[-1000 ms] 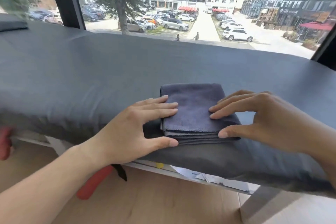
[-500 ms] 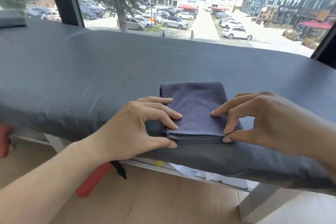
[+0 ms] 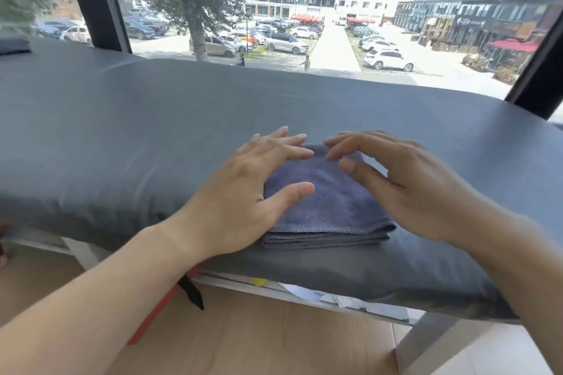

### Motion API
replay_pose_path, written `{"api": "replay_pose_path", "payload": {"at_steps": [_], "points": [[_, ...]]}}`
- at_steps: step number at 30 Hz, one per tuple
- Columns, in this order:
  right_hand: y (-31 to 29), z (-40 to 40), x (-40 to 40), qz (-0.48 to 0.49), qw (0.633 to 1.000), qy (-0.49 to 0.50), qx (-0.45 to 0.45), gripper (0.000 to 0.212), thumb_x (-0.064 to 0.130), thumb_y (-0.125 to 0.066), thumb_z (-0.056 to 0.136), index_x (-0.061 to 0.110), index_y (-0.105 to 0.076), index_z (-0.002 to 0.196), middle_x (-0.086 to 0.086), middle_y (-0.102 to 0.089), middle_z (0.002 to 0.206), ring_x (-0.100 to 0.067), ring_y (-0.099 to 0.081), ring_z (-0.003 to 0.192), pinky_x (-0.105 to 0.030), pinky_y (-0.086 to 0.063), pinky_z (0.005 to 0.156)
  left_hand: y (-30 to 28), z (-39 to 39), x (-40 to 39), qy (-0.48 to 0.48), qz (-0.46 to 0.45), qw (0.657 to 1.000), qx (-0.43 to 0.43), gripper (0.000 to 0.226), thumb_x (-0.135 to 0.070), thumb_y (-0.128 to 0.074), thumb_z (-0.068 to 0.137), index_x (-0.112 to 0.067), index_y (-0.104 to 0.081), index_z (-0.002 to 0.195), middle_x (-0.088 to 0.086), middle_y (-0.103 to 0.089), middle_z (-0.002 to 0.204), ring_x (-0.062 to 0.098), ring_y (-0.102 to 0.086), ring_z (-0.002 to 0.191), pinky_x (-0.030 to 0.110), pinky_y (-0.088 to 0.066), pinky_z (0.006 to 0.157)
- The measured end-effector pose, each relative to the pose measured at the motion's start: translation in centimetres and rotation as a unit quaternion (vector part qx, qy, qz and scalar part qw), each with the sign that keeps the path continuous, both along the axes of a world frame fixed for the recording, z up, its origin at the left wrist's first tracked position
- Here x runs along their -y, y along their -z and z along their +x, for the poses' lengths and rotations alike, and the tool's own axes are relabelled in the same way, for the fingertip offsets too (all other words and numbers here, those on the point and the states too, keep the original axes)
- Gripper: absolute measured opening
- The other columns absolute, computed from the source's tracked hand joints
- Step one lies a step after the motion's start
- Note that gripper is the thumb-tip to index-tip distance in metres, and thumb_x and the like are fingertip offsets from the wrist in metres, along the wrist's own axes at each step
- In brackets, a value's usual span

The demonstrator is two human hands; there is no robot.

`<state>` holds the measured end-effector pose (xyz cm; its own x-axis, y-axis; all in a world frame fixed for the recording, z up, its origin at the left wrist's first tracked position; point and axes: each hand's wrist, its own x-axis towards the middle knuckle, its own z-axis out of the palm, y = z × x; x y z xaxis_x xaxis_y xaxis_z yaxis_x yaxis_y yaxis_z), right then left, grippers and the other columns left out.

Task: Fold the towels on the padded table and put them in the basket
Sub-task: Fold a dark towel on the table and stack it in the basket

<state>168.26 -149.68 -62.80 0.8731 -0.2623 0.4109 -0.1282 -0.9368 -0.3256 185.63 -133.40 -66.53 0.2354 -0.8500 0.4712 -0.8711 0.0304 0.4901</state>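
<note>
A: While both hands sit flat, head view: folded towel [image 3: 329, 207] lies on padded desk [image 3: 122, 137], near front edge. Left hand [image 3: 243, 192] and right hand [image 3: 405, 186] rest on it, fingers spread, nothing gripped.

B: Step?

A: Fold looks done, smoothing. Next: grip stack, carry to basket; basket not in view.

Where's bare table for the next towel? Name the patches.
Bare table stretches left of the left hand, and behind the towel up to the window. It is crowded at the near edge, where both hands, right hand included, cover the towel.
</note>
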Motion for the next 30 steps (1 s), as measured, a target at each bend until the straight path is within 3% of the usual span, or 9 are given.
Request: {"api": "replay_pose_path", "payload": {"at_steps": [3, 7, 13, 16, 19, 21, 24, 27, 30], "points": [[1.3, 0.8, 1.1, -0.013, 0.983, 0.027, -0.183, 0.067, 0.062, -0.039, 0.095, 0.044, -0.019, 0.157, 0.029, -0.007, 0.163, 0.011, 0.005, 0.149, -0.017, -0.001, 0.121, -1.0, 0.2, 1.2, -0.016, 0.107, 0.994, 0.006, 0.063, -0.067, -0.038, 0.094, -0.038, -0.041, 0.150, -0.024, -0.030, 0.161, -0.009, -0.007, 0.151, 0.030, -0.001, 0.127], [1.2, 0.5, 2.1, 0.053, 0.954, 0.034, -0.293, 0.098, 0.083, -0.034, 0.074, 0.046, 0.005, 0.156, 0.034, 0.014, 0.159, 0.012, 0.019, 0.145, -0.016, 0.008, 0.118, -1.5, 0.4, 1.9, -0.032, 0.318, 0.944, 0.085, 0.100, -0.087, -0.020, 0.073, -0.041, -0.001, 0.160, -0.027, 0.013, 0.164, -0.007, 0.023, 0.147, 0.039, 0.013, 0.125], [1.1, 0.5, 2.8, 0.087, 0.977, 0.065, -0.182, 0.098, 0.083, -0.050, 0.066, 0.046, -0.029, 0.154, 0.035, -0.023, 0.156, 0.012, -0.021, 0.142, -0.021, -0.015, 0.120, -1.3, 0.4, 1.8, -0.017, 0.344, 0.936, 0.078, 0.114, -0.093, -0.025, 0.063, -0.041, 0.011, 0.158, -0.030, 0.025, 0.160, -0.009, 0.033, 0.142, 0.040, 0.015, 0.125], [1.1, 0.9, 3.2, 0.115, 0.973, 0.125, -0.158, 0.101, 0.084, -0.050, 0.064, 0.040, -0.033, 0.153, 0.026, -0.030, 0.156, 0.001, -0.022, 0.146, -0.023, -0.018, 0.117, -1.2, 0.5, 1.6, -0.009, 0.339, 0.939, 0.063, 0.117, -0.094, -0.030, 0.061, -0.042, 0.011, 0.158, -0.032, 0.025, 0.159, -0.012, 0.035, 0.140, 0.040, 0.014, 0.125], [1.2, 1.3, 3.2, 0.136, 0.964, 0.146, -0.175, 0.076, 0.077, -0.040, 0.076, 0.040, -0.050, 0.141, 0.013, -0.042, 0.148, -0.010, -0.012, 0.152, -0.023, -0.008, 0.116, -1.2, 0.5, 1.6, -0.007, 0.330, 0.942, 0.055, 0.118, -0.094, -0.031, 0.059, -0.042, 0.010, 0.158, -0.032, 0.024, 0.159, -0.013, 0.034, 0.140, 0.040, 0.014, 0.125], [1.2, 1.5, 3.1, 0.163, 0.963, 0.139, -0.165, 0.058, 0.072, -0.047, 0.082, 0.038, -0.060, 0.127, 0.019, -0.049, 0.127, -0.009, -0.024, 0.148, -0.017, -0.010, 0.112, -1.0, 0.6, 1.6, -0.005, 0.325, 0.945, 0.048, 0.116, -0.092, -0.034, 0.062, -0.043, 0.009, 0.158, -0.033, 0.022, 0.160, -0.013, 0.032, 0.141, 0.039, 0.013, 0.125], [1.2, 1.5, 3.4, 0.237, 0.951, 0.150, -0.127, 0.058, 0.070, -0.072, 0.069, 0.035, -0.066, 0.114, 0.019, -0.067, 0.114, -0.006, -0.062, 0.112, -0.034, -0.046, 0.105, -1.2, 0.8, 1.5, -0.009, 0.270, 0.962, -0.030, 0.107, -0.082, -0.048, 0.071, -0.048, 0.004, 0.158, -0.033, 0.008, 0.162, -0.015, 0.018, 0.146, 0.031, 0.005, 0.126], [1.3, 1.4, 3.5, 0.310, 0.939, 0.142, -0.054, 0.046, 0.041, -0.088, 0.070, 0.030, -0.064, 0.107, 0.011, -0.073, 0.109, -0.011, -0.069, 0.102, -0.042, -0.053, 0.097, -1.6, 1.8, 1.8, -0.066, 0.165, 0.977, -0.116, 0.102, -0.073, -0.056, 0.073, -0.044, -0.009, 0.159, -0.023, -0.016, 0.165, -0.005, -0.010, 0.151, 0.020, -0.011, 0.120], [1.3, 1.4, 3.2, 0.415, 0.904, 0.096, 0.033, 0.040, 0.008, -0.084, 0.076, 0.016, -0.059, 0.106, -0.008, -0.075, 0.107, -0.028, -0.072, 0.100, -0.051, -0.054, 0.097, -1.7, 2.8, 1.9, -0.120, 0.186, 0.969, -0.107, 0.100, -0.072, -0.065, 0.072, -0.036, -0.026, 0.157, -0.015, -0.032, 0.162, 0.005, -0.025, 0.150, 0.024, -0.024, 0.119]]}}
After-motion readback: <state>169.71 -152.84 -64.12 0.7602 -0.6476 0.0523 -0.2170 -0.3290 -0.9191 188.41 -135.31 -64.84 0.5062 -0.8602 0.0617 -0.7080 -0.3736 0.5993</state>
